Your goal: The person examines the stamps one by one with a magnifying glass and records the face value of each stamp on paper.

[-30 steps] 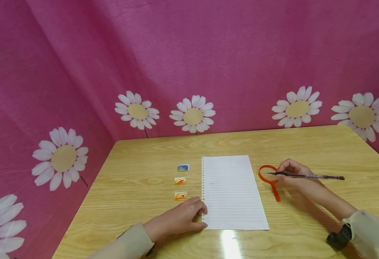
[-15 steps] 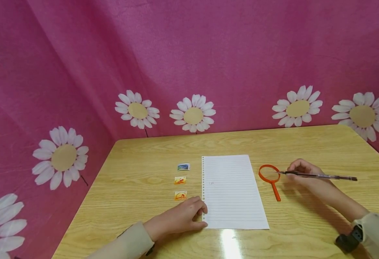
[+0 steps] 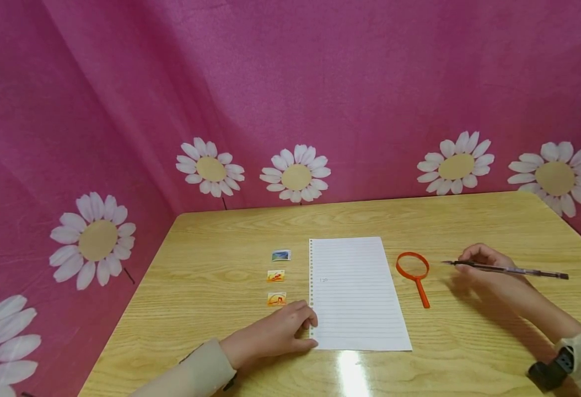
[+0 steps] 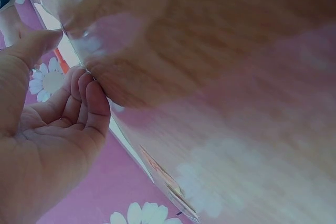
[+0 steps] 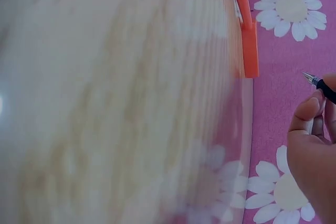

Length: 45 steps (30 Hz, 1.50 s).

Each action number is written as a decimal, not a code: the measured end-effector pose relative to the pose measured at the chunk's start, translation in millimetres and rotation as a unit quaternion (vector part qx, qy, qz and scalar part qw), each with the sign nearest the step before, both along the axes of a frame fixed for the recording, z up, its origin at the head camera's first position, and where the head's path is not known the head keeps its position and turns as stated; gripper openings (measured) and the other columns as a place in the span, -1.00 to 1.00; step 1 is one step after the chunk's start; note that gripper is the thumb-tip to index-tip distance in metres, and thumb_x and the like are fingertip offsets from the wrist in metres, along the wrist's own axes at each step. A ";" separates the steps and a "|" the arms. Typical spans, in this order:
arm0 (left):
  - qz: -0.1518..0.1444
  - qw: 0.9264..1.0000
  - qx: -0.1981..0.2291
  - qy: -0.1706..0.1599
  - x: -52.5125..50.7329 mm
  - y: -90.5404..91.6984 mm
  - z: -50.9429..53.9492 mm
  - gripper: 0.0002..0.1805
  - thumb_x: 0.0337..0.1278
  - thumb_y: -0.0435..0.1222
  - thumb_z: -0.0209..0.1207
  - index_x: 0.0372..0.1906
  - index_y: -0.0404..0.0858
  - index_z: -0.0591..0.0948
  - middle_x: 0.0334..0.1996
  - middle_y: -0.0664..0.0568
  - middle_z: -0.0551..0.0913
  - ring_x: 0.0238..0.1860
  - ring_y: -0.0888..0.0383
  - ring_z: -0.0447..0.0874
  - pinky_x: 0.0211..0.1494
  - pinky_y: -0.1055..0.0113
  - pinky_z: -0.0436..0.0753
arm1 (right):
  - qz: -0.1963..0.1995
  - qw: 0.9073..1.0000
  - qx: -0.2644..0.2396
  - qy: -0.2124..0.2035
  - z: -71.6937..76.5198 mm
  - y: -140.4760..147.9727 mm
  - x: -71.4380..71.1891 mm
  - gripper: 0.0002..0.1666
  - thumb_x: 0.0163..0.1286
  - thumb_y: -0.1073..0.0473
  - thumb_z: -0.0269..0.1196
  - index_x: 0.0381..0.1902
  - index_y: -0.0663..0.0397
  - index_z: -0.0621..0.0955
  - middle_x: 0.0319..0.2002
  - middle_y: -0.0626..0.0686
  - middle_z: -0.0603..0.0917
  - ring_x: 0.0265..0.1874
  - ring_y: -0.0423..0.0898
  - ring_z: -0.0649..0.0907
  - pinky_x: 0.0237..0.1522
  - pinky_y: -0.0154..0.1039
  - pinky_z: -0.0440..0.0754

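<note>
My left hand (image 3: 278,332) rests at the lower left edge of a white lined sheet of paper (image 3: 357,298), fingertips and thumb touching it, fingers loosely bent. A small number, perhaps 120, is written on the sheet. In my right hand (image 3: 506,284) a pen (image 3: 533,272) is pinched between thumb and fingers, raised off the table, its tip pointing left. The right wrist view shows the metal pen tip (image 5: 308,76) uncapped. Between sheet and right hand lies a red magnifying glass (image 3: 420,288), its handle towards me.
Left of the sheet, three small stamp-like pictures stand in a column: a blue-green one (image 3: 281,255), a yellow-red one (image 3: 275,275) and another yellow-red one (image 3: 276,299). The wooden table (image 3: 211,275) meets a pink flowered curtain (image 3: 370,99) behind and at left.
My right hand has moved right with the pen, away from the magnifying glass, so the pen tip no longer overlaps its lens. The left hand and sheet have stayed put.
</note>
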State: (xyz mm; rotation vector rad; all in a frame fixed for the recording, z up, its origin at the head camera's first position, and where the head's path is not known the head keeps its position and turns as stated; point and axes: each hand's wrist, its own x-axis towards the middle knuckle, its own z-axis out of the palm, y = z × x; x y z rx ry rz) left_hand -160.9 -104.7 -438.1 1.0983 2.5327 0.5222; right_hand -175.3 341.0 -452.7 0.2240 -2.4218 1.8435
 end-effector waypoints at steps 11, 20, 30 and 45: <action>-0.006 1.000 0.007 0.002 -0.5 -1.4 -2.3 -0.72 0.24 -0.10 0.26 -0.08 -0.16 0.57 -0.28 0.20 0.42 -0.30 0.38 0.30 -0.21 0.58 0.40 | 0.013 0.997 0.066 0.037 3.2 2.7 -1.2 -0.56 0.43 0.34 0.16 0.19 -0.10 0.41 -0.32 -0.29 0.63 -0.38 -0.32 0.63 -0.40 -0.36 0.53; -0.005 1.000 0.003 0.006 -0.7 -0.4 -1.1 -0.71 0.23 -0.10 0.27 -0.08 -0.17 0.57 -0.29 0.19 0.42 -0.30 0.38 0.29 -0.20 0.57 0.41 | 0.012 0.995 0.097 0.028 5.1 2.8 -6.7 -0.91 0.49 0.23 0.11 -0.09 0.04 0.51 -0.32 -0.28 0.56 -0.38 -0.30 0.48 -0.41 -0.29 0.41; -0.003 1.000 0.002 0.003 -0.1 -0.5 -0.6 -0.71 0.22 -0.09 0.28 -0.08 -0.16 0.57 -0.28 0.19 0.43 -0.29 0.38 0.30 -0.18 0.57 0.41 | -0.022 0.989 0.118 0.087 2.8 4.5 -7.8 -0.76 0.37 0.36 0.22 -0.02 0.15 0.54 -0.26 -0.39 0.62 -0.30 -0.49 0.58 -0.29 -0.58 0.51; -0.002 1.000 -0.002 0.009 0.9 -0.4 0.9 -0.71 0.22 -0.09 0.28 -0.09 -0.16 0.56 -0.27 0.20 0.43 -0.27 0.38 0.30 -0.15 0.58 0.40 | 0.061 0.987 -0.079 0.123 7.4 12.1 -3.1 -0.57 0.40 0.56 0.02 0.17 0.25 0.50 -0.10 -0.18 0.73 -0.20 -0.33 0.64 -0.28 -0.50 0.52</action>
